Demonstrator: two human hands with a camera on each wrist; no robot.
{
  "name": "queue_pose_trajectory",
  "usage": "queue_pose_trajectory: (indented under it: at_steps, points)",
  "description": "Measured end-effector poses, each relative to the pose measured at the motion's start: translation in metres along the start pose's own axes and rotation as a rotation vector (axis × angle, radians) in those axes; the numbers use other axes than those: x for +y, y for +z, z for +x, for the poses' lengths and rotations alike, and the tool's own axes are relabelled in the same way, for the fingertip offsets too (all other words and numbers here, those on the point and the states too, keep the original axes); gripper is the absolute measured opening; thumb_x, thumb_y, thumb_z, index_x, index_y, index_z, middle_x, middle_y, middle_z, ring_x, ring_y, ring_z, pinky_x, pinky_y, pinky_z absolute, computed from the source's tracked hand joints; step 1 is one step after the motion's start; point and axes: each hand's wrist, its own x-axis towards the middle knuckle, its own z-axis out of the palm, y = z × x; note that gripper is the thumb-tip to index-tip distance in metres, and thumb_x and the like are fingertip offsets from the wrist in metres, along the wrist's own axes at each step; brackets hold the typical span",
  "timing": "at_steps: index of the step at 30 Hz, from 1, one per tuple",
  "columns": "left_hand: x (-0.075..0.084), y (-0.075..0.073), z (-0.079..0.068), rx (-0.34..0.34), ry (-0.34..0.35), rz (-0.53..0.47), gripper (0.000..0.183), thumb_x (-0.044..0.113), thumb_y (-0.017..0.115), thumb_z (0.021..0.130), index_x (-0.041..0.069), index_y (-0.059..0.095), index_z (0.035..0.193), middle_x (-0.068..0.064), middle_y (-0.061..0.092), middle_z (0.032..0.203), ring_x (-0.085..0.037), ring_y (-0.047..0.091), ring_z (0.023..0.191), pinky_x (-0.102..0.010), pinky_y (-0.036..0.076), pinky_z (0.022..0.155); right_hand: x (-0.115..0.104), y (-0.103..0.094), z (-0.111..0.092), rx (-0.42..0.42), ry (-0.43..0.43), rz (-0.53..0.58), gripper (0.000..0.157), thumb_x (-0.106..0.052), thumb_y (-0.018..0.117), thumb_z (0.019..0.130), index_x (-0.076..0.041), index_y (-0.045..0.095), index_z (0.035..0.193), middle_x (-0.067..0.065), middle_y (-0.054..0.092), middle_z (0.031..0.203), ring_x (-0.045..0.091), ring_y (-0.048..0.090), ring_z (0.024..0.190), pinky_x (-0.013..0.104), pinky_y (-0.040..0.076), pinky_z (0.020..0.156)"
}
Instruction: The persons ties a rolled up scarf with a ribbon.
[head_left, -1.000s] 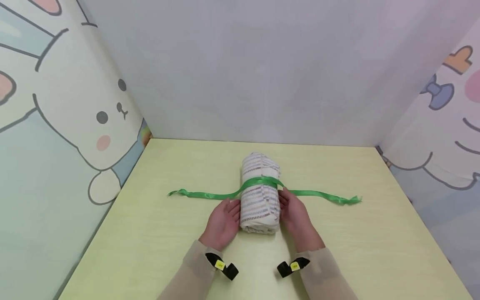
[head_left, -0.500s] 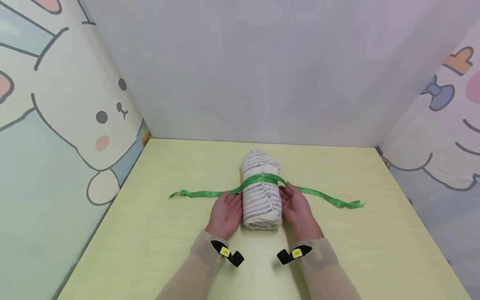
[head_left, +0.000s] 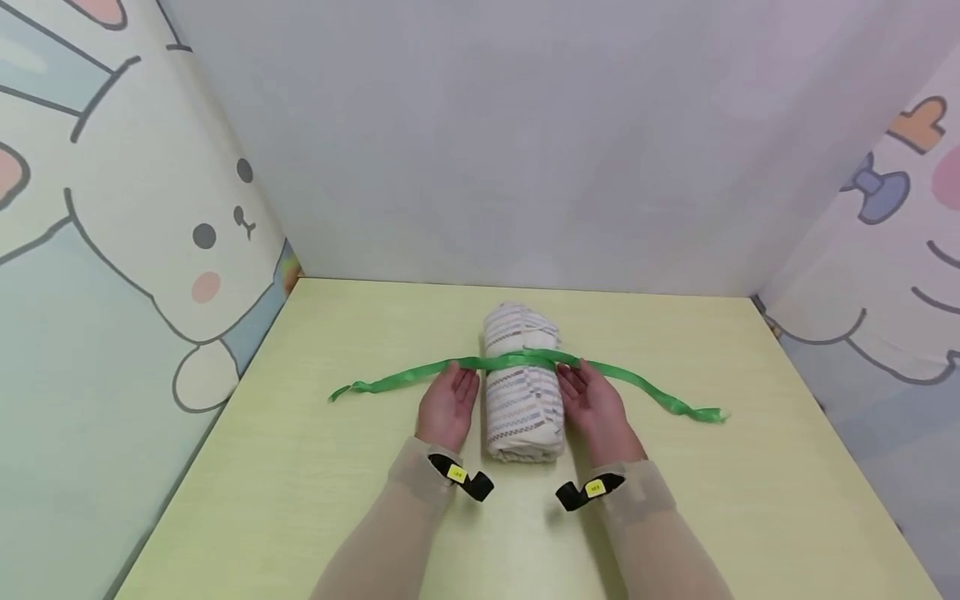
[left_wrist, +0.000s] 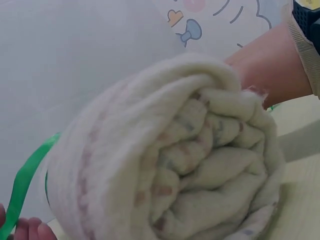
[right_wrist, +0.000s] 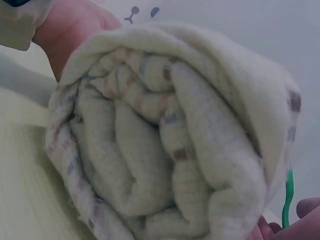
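Observation:
A rolled cloth, off-white with blue, pink and brown stripes, lies on the table pointing away from me. Round its middle passes a green ribbon, crossed on top, with one tail trailing to each side. My left hand is beside the roll, the ribbon running between its thumb and fingers in the left wrist view. On the other side my right hand pinches the right tail near the roll. The right wrist view shows the spiral end of the cloth, with the ribbon between thumb and fingers.
The pale yellow table reaches back to a plain grey wall. Cartoon-printed panels stand on either side, a rabbit on the left one. A black wrist camera sits on each sleeve cuff.
Both hands have moved forward along the roll to the ribbon. The left tail has risen near the left hand, and the right tail now lifts at the right fingertips. The roll has barely moved.

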Motion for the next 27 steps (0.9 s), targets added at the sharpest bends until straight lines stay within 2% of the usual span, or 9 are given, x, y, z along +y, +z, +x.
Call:
queue_pose_trajectory:
  at_steps: [3, 5, 9, 12, 18, 23, 27]
  points:
    - [0.000, 0.005, 0.004, 0.005, -0.021, 0.013, 0.020, 0.009, 0.060, 0.105, 0.005, 0.052, 0.123, -0.011, 0.056, 0.119, -0.021, 0.054, 0.113, -0.032, 0.045, 0.100, -0.002, 0.001, 0.004, -0.011, 0.006, 0.053, 0.042, -0.020, 0.053, 0.109, -0.009, 0.042, 0.148, 0.012, 0.050, 0.144, 0.024, 0.047, 0.140, 0.035, 0.043, 0.111]
    - [-0.001, 0.009, 0.006, -0.010, -0.035, 0.009, 0.013, 0.008, 0.062, 0.103, 0.008, 0.057, 0.115, -0.006, 0.057, 0.106, -0.018, 0.054, 0.101, -0.030, 0.045, 0.093, -0.003, 0.001, 0.005, -0.017, 0.008, 0.080, 0.044, -0.018, 0.053, 0.109, -0.011, 0.041, 0.150, 0.010, 0.047, 0.150, 0.023, 0.044, 0.142, 0.034, 0.041, 0.112]
    - [-0.002, 0.015, 0.012, -0.033, -0.037, -0.040, 0.005, 0.008, 0.062, 0.103, 0.009, 0.059, 0.106, -0.004, 0.054, 0.094, -0.016, 0.051, 0.089, -0.027, 0.043, 0.083, -0.005, 0.004, 0.009, -0.041, 0.005, 0.145, 0.051, -0.017, 0.049, 0.110, -0.012, 0.032, 0.158, 0.008, 0.039, 0.156, 0.022, 0.041, 0.144, 0.033, 0.039, 0.114]
    - [0.000, 0.017, 0.015, -0.026, -0.039, -0.080, 0.006, 0.009, 0.059, 0.105, 0.007, 0.053, 0.107, -0.007, 0.056, 0.100, -0.018, 0.053, 0.092, -0.028, 0.045, 0.086, -0.007, 0.005, 0.012, -0.064, -0.002, 0.179, 0.052, -0.020, 0.045, 0.111, -0.012, 0.029, 0.160, 0.007, 0.040, 0.156, 0.021, 0.043, 0.142, 0.033, 0.039, 0.114]
    - [0.002, 0.021, 0.016, -0.050, -0.033, -0.096, 0.025, 0.011, 0.039, 0.112, 0.000, 0.037, 0.134, -0.017, 0.066, 0.115, -0.026, 0.064, 0.108, -0.037, 0.050, 0.101, -0.007, 0.005, 0.011, -0.134, -0.032, 0.211, 0.053, -0.021, 0.036, 0.114, -0.010, 0.021, 0.163, 0.012, 0.043, 0.159, 0.022, 0.042, 0.145, 0.034, 0.035, 0.116]
    - [0.002, 0.022, 0.015, -0.054, -0.072, -0.112, 0.032, 0.015, 0.040, 0.113, -0.002, 0.042, 0.141, -0.020, 0.066, 0.126, -0.029, 0.065, 0.117, -0.038, 0.051, 0.102, -0.007, 0.004, 0.010, -0.138, -0.053, 0.220, 0.050, -0.018, 0.038, 0.113, -0.008, 0.028, 0.162, 0.013, 0.052, 0.152, 0.023, 0.048, 0.141, 0.034, 0.038, 0.115]
    - [0.004, 0.021, 0.013, -0.066, -0.093, -0.088, 0.041, 0.019, 0.039, 0.113, -0.002, 0.044, 0.148, -0.019, 0.064, 0.133, -0.029, 0.064, 0.122, -0.037, 0.052, 0.101, -0.007, 0.006, 0.005, -0.131, -0.076, 0.199, 0.049, -0.021, 0.043, 0.112, -0.008, 0.035, 0.159, 0.013, 0.052, 0.152, 0.023, 0.052, 0.138, 0.035, 0.040, 0.113]
